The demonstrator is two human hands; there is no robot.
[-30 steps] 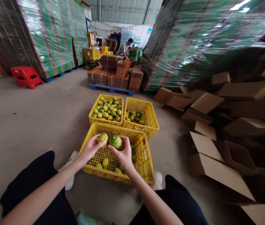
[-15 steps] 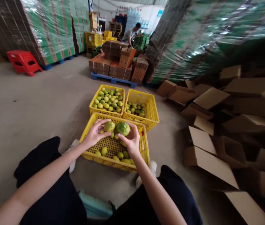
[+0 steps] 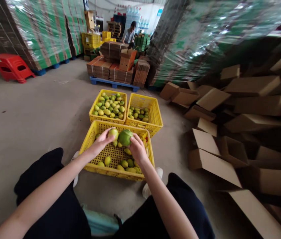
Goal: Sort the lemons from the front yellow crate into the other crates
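My left hand (image 3: 104, 138) grips a yellow-green fruit (image 3: 113, 133) between thumb and fingers. In my right hand (image 3: 137, 146) is a larger, darker green fruit (image 3: 125, 137). The two fruits are side by side above the near yellow crate (image 3: 85, 151), whose slotted floor shows between several scattered yellow-green fruits (image 3: 124, 163). Behind it, the back left crate (image 3: 93, 116) is filled with green and yellow fruits. The back right crate (image 3: 156, 114) holds fewer, gathered at its left side.
Opened cardboard boxes (image 3: 217, 166) are heaped on the right. A blue pallet (image 3: 114, 85) bears flattened cartons, with a person (image 3: 129, 33) behind them. A red stool (image 3: 12, 67) stands at the left. Wrapped green stacks (image 3: 40, 30) rise on both sides.
The view has swung slightly right, so the surroundings appear further left. The green fruit has turned in my right hand, whose fingers now sit on its right side. The person behind is more upright.
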